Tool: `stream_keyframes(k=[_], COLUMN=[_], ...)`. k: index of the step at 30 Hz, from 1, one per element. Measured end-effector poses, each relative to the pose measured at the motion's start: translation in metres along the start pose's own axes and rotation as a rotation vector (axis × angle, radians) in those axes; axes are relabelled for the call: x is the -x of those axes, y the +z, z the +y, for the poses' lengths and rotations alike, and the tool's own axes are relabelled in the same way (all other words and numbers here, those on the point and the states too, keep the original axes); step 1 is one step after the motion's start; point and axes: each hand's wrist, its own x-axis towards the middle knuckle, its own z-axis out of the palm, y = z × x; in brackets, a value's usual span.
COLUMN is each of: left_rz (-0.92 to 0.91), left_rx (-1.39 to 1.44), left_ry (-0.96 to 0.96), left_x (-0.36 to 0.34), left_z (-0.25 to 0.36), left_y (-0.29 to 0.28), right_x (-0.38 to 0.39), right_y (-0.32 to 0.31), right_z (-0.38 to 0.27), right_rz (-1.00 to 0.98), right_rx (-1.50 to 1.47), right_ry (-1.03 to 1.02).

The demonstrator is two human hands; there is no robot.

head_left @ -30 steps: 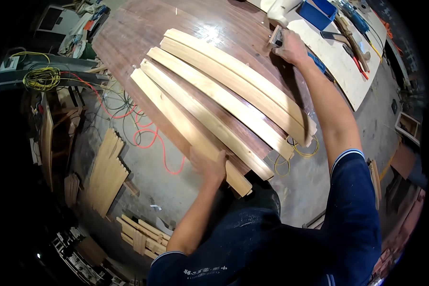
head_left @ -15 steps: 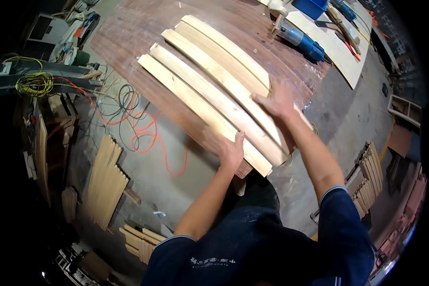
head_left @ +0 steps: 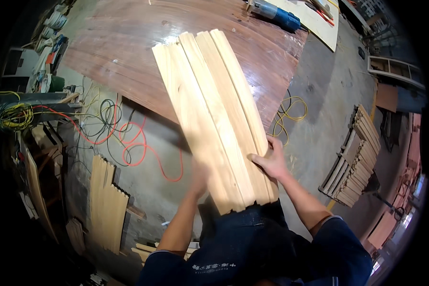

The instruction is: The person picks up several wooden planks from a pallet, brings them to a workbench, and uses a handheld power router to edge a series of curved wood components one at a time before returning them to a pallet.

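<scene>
Several pale wooden boards [head_left: 214, 114] lie side by side in a bundle between my hands, lifted off the table and tilted toward me. Their long edges look profiled, and the near ends are uneven at my waist. My right hand [head_left: 273, 160] grips the bundle's right edge, thumb on top and fingers round the side. Against the left edge is my left hand [head_left: 200, 175], blurred, with its fingers mostly hidden by the boards.
A brown wooden table [head_left: 128, 52] stands ahead, bearing a blue power tool [head_left: 276, 14]. Stacks of boards rest on the floor at left [head_left: 107, 205] and right [head_left: 355, 162]. Red cable [head_left: 150, 148] and yellow cable [head_left: 295, 106] trail over the floor.
The boards, spread apart on the table before, are now drawn together, lifted and brought nearer my body. Both hands have moved toward me along the outer edges.
</scene>
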Motion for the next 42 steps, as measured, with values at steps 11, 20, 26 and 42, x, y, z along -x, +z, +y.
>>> stream_keyframes(k=[11, 20, 26, 42], left_rz=[-0.586, -0.471, -0.459, -0.979], left_rx=[0.621, 0.2, 0.186, -0.393], left_ry=[-0.422, -0.558, -0.382, -0.658], left_x=[-0.051, 0.01, 0.066, 0.065], left_z=[-0.096, -0.126, -0.138, -0.237], left_y=[-0.104, -0.074, 0.129, 0.589], right_x=[-0.01, 0.057, 0.09, 0.214], right_y=[0.006, -0.027, -0.084, -0.363], right_z=[0.08, 0.208, 0.363, 0.534], right_rz=[-0.712, -0.753, -0.619, 0.064], right_rx=[-0.876, -1.134, -0.519, -1.482], right_ry=[0.525, 0.41, -0.432, 0.232])
